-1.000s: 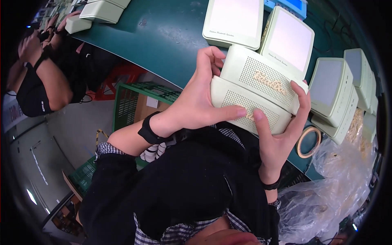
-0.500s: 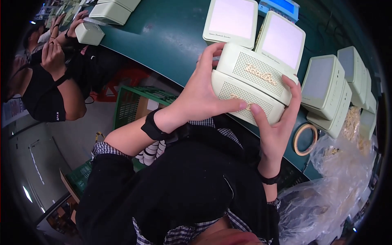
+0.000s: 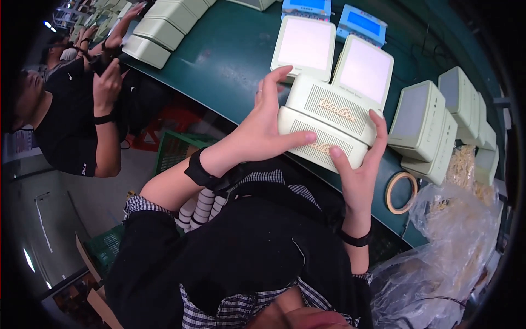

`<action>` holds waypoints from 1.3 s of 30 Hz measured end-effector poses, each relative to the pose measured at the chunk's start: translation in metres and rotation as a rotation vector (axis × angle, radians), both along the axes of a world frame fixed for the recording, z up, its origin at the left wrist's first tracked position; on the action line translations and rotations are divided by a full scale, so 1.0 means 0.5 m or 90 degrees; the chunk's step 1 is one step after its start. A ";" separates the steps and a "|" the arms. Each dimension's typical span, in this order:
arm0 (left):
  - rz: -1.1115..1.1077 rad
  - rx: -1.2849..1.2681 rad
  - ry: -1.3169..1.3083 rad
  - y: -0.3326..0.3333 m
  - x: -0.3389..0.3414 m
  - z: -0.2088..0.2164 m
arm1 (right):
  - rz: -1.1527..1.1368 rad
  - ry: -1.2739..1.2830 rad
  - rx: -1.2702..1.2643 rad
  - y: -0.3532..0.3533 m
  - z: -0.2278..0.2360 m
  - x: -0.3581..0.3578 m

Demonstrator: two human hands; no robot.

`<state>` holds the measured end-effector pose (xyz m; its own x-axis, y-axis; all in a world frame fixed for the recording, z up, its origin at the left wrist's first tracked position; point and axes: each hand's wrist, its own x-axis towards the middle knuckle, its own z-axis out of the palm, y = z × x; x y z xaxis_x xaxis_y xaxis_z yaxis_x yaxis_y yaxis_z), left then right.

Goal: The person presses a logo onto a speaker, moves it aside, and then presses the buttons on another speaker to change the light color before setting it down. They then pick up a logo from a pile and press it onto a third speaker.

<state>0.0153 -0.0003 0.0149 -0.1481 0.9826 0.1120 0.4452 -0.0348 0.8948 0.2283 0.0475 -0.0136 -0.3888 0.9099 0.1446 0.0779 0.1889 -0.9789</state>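
Note:
Two cream speakers with perforated grilles and raised gold lettering lie against each other at the table's near edge: a nearer speaker [image 3: 323,143] and a farther speaker [image 3: 331,109]. My left hand [image 3: 255,131] wraps the pair's left end, thumb on the nearer one's lettering and fingers reaching past the far side. Around the right end curls my right hand [image 3: 359,178], its thumb on the same lettering. Both hands are closed on the pair. Just beyond, two more cream speakers show pale front panels, a left panel [image 3: 306,46] and a right panel [image 3: 364,71].
Blue boxes [image 3: 361,24] stand behind the speakers. Several cream speakers [image 3: 419,118] line the right, near a tape roll [image 3: 401,193] and clear plastic bag [image 3: 455,236]. A co-worker [image 3: 60,115] sits left beside a speaker row [image 3: 161,33]. A green crate [image 3: 167,151] is below.
My view has shifted, bringing more of the blue boxes and left speaker row into sight. Both hands keep their hold, thumbs still on the lettering. People's arms at the left have moved.

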 end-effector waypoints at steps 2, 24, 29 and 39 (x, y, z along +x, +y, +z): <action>0.000 0.077 0.177 0.013 -0.006 0.021 | -0.006 0.011 0.000 0.001 0.009 0.000; -0.475 0.193 0.390 0.024 -0.036 0.112 | 0.156 -0.132 0.369 -0.029 -0.050 0.056; -0.553 0.109 0.430 0.067 -0.029 0.133 | 0.194 -0.210 0.241 -0.019 -0.017 0.056; -0.410 0.117 0.378 0.020 -0.066 0.142 | 0.208 -0.321 0.252 -0.005 0.073 0.019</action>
